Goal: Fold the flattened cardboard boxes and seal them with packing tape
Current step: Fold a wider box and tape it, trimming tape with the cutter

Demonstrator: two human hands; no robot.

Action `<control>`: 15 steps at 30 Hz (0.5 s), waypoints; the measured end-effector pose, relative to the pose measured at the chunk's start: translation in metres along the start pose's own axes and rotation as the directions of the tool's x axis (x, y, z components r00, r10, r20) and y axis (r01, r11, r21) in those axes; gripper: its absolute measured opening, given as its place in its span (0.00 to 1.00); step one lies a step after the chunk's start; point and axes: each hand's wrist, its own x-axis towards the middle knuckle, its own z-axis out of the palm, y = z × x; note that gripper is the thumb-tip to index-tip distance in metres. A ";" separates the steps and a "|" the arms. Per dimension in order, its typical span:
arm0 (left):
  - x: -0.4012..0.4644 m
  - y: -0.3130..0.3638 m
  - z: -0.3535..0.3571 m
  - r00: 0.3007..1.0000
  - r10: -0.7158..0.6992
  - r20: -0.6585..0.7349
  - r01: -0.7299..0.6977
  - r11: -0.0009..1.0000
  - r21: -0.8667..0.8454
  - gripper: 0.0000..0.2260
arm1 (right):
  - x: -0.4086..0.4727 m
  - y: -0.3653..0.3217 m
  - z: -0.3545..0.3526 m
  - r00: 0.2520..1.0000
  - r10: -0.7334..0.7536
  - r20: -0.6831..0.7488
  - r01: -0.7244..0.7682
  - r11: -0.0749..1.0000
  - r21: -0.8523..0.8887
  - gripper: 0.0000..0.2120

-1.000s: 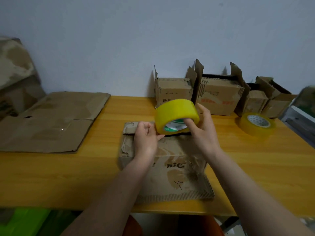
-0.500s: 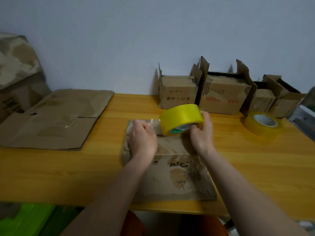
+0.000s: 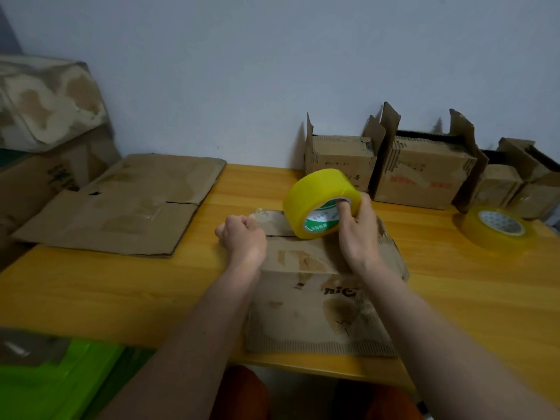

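Observation:
A flattened brown cardboard box (image 3: 306, 301) lies on the wooden table (image 3: 121, 292) right in front of me. My right hand (image 3: 359, 234) grips a yellow roll of packing tape (image 3: 318, 198) above the box's far edge, with fingers in its core. My left hand (image 3: 242, 237) is curled in a fist at the box's far left corner and pinches the clear loose end of the tape (image 3: 260, 215). A short strip of tape runs from that hand to the roll.
A second tape roll (image 3: 497, 227) lies flat at the right. Three folded boxes (image 3: 424, 174) with raised flaps stand along the wall. More flattened cardboard (image 3: 127, 204) lies at the left, with larger boxes (image 3: 45, 116) behind it. A green object (image 3: 51, 386) sits below the table's front edge.
My left hand has drawn the tape end leftwards to the box's corner. The roll in my right hand has tilted so its core faces me.

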 end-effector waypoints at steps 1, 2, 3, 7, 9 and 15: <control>0.003 -0.002 0.000 1.000 -0.012 0.003 0.012 1.000 -0.029 0.14 | -0.001 -0.001 0.004 1.000 0.014 -0.001 -0.014 1.000 0.009 0.07; 0.006 -0.004 0.000 1.000 -0.030 0.002 0.030 0.998 -0.049 0.14 | 0.000 -0.001 0.008 0.999 0.038 0.006 -0.038 0.999 0.003 0.06; 0.010 -0.007 -0.001 0.999 -0.051 0.000 0.050 0.996 -0.069 0.14 | 0.000 -0.002 0.011 0.997 0.069 0.018 -0.069 0.998 -0.013 0.06; 0.021 -0.021 -0.010 0.991 -0.132 0.029 0.134 0.988 -0.080 0.12 | 0.005 -0.001 0.025 0.993 0.117 0.016 -0.116 0.991 -0.062 0.07; 0.024 -0.027 -0.013 0.985 -0.166 0.055 0.169 0.984 -0.063 0.09 | 0.003 -0.003 0.031 0.996 0.094 0.004 -0.093 0.994 -0.060 0.04; 0.031 -0.030 -0.018 0.978 -0.191 0.087 0.200 0.975 -0.101 0.14 | -0.002 -0.011 0.043 0.999 -0.022 0.046 0.024 0.999 -0.032 0.10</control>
